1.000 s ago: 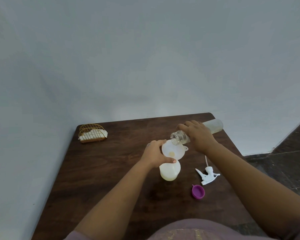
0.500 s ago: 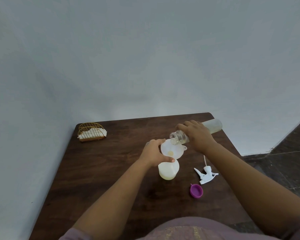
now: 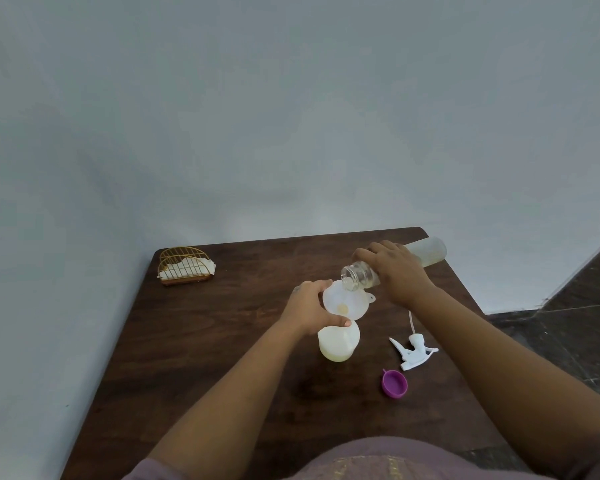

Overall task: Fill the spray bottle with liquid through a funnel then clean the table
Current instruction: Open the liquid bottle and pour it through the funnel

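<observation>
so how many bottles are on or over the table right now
2. The spray bottle stands mid-table under the funnel, steadied by the left hand. The clear bottle is tilted over the funnel in the right hand. None seem hidden.

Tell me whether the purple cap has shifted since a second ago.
No. The purple cap lies where it did, just in front of the white spray trigger head, at the same gap from it.
</observation>
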